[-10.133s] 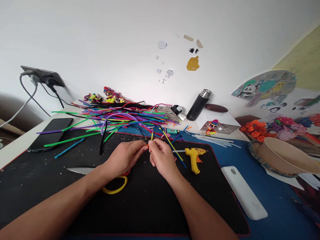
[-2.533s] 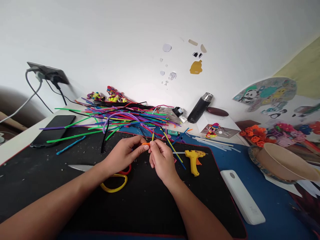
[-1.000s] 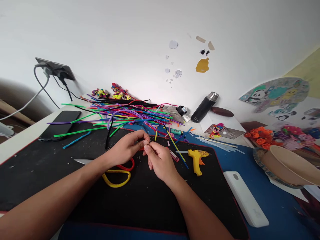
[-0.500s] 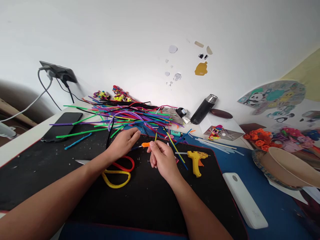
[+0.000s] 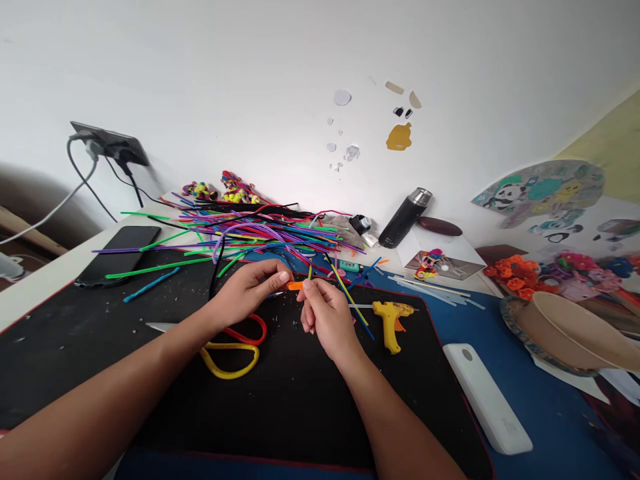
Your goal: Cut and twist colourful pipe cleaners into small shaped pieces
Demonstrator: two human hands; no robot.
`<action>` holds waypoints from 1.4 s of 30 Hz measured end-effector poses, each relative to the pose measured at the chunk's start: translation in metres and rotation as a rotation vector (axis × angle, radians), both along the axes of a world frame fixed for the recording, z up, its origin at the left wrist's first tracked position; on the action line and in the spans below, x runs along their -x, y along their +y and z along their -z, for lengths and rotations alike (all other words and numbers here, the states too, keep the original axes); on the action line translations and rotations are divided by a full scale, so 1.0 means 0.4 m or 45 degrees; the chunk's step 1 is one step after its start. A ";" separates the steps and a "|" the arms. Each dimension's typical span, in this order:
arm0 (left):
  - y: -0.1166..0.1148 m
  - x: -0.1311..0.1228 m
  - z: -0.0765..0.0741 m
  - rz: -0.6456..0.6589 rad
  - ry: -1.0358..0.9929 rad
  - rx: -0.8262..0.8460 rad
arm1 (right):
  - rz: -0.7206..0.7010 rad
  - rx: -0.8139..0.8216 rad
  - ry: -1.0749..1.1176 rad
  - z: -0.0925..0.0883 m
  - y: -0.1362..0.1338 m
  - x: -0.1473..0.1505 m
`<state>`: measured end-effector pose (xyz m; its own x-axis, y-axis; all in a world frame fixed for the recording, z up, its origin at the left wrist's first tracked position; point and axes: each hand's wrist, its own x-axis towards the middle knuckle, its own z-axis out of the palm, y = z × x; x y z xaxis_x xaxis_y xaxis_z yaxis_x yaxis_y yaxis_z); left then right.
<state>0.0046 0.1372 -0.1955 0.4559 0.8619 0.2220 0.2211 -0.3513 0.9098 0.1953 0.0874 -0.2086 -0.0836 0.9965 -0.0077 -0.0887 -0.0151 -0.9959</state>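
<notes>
My right hand (image 5: 327, 319) pinches a short, folded piece of orange pipe cleaner (image 5: 296, 286) between thumb and fingers. The piece points left, toward my left hand (image 5: 256, 287), whose thumb and fingertips are pressed together right beside its free end. Whether those left fingertips touch it or hold something small cannot be made out. Beneath my left wrist lie scissors with one red and one yellow handle (image 5: 231, 360), partly covered by the forearm. Both hands are above a black mat (image 5: 295, 413).
A heap of coloured pipe cleaners (image 5: 265, 230) lies along the wall. To the right are a yellow glue gun (image 5: 391, 325), clear glue sticks (image 5: 435, 291), a white oblong case (image 5: 487, 399) and a black flask (image 5: 405, 219). A phone (image 5: 120, 253) lies at the left.
My left hand has moved right and slightly down, bringing its fingertips to the orange piece. The right hand keeps its pinch in nearly the same place. The view has shifted slightly.
</notes>
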 end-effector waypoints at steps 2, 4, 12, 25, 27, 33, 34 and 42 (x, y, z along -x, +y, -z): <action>-0.003 0.000 -0.001 0.029 0.065 -0.104 | 0.011 -0.005 0.013 0.002 0.001 -0.002; -0.005 -0.001 -0.001 0.038 0.138 -0.217 | 0.004 -0.013 0.018 0.004 0.001 -0.002; -0.011 -0.005 0.014 0.006 0.309 -0.562 | -0.013 0.006 -0.010 -0.002 -0.003 0.003; -0.024 -0.026 0.010 0.054 0.158 -0.195 | -0.006 0.016 0.032 0.011 0.000 0.001; -0.022 -0.020 0.012 0.078 0.101 -0.120 | -0.008 0.021 0.034 0.010 0.002 0.000; -0.023 -0.013 0.013 0.058 0.067 -0.181 | -0.008 0.006 0.009 0.012 0.004 -0.002; -0.025 -0.015 0.011 0.049 0.089 -0.209 | -0.008 -0.009 -0.010 0.014 0.003 -0.003; -0.013 0.003 -0.014 0.020 0.235 -0.285 | -0.088 -0.088 -0.128 0.010 -0.005 -0.005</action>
<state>0.0034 0.1321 -0.1898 0.5189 0.7934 0.3182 0.3685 -0.5435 0.7542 0.1973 0.0855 -0.2128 -0.1543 0.9868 0.0487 0.0107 0.0510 -0.9986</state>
